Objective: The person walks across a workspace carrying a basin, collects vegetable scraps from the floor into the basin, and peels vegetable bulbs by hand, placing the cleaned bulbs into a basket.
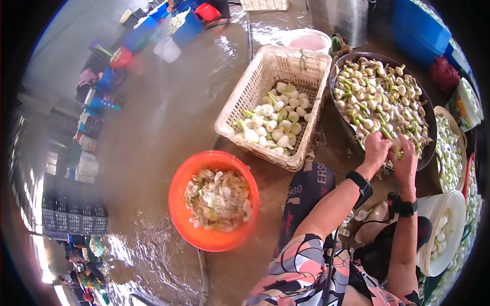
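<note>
Both my hands meet over the near edge of a large dark basin heaped with unpeeled garlic bulbs. My left hand and my right hand are closed around one garlic bulb, partly hidden by the fingers. A green stem shows just above my left hand. Left of the basin, a cream plastic crate holds peeled white bulbs. Nearer and further left stands an orange basin with loose garlic skins in it.
A white bucket with white bulbs lies close to my right forearm. Beyond it are a tub of green-white garlic and a blue container. A pink-white tub stands behind the crate. The floor is wet.
</note>
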Demonstrator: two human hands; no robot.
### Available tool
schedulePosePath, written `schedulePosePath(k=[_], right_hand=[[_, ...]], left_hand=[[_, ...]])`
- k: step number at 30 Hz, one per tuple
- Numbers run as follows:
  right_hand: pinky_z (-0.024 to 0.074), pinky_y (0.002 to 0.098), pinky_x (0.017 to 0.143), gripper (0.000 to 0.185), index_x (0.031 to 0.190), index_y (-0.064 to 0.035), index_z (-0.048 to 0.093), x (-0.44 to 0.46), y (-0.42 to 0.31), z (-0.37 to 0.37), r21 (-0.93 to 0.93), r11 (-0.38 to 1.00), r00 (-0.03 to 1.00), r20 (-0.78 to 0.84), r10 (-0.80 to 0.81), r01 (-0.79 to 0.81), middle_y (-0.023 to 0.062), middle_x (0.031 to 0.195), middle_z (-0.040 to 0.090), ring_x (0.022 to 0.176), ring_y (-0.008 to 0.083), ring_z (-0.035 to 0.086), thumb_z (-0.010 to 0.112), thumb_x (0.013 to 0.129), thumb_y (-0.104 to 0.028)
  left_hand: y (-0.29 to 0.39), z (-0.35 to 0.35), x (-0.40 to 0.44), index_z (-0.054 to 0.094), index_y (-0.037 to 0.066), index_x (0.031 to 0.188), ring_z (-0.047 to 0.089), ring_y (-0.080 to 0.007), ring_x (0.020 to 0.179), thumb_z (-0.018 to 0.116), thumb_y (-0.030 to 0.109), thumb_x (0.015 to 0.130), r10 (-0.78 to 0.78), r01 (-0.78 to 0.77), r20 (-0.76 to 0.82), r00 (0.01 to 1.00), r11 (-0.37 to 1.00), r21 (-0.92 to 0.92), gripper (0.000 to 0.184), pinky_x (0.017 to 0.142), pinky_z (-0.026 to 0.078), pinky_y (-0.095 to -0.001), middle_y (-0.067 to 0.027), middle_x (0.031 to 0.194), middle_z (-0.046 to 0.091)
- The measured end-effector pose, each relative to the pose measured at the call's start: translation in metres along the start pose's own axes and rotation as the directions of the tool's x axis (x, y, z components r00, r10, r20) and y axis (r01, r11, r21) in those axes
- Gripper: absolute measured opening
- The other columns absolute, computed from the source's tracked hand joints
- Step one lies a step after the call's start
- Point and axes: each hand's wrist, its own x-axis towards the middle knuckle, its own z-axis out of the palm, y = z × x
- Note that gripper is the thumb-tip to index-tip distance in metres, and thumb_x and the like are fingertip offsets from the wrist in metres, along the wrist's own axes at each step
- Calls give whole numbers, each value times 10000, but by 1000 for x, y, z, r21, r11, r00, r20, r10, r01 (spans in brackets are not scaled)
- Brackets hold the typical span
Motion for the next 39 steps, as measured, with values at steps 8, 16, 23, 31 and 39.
schedulePosePath(k=[8,16,23,31,39], right_hand=[[466,405,820,540,1212,-7,509,9,7,-13,-27,996,993,82,91,-89,193,1121,554,977,361,562,677,723,-163],[483,256,625,328,1094,-8,596,42,64,8,746,434,862,461,210,-505,54,887,630,688,88,585,613,837,-212],[488,258,684,282,1039,-37,648,47,40,9,563,768,933,15,359,-304,82,881,659,743,145,611,657,800,-187],[493,232,610,299,1095,-42,585,24,37,18,716,556,905,297,305,-422,23,893,608,748,71,555,612,798,-30],[449,218,434,293,992,-48,636,25,85,-5,872,-99,683,441,582,-479,32,832,633,617,90,578,629,856,-308]], left_hand=[[-8,10,13,550,-42,639,538,-275,495,548,130,701,162,-140,-43,986,938,318,183,527,436,-399,-192,572,560],[21,-5,32,608,9,735,533,-91,488,510,-36,690,-149,157,52,987,956,-248,116,408,417,-222,-32,622,578],[19,-3,34,605,4,789,554,-143,440,511,-7,683,-397,360,-102,912,895,-262,142,373,426,-238,-68,644,596],[16,7,6,547,72,646,447,-101,431,491,42,676,-122,121,105,987,992,17,70,381,365,-263,1,553,489],[70,50,-2,522,38,628,524,-224,401,571,137,730,-394,316,-179,902,882,-348,150,356,372,-330,-117,491,505]])
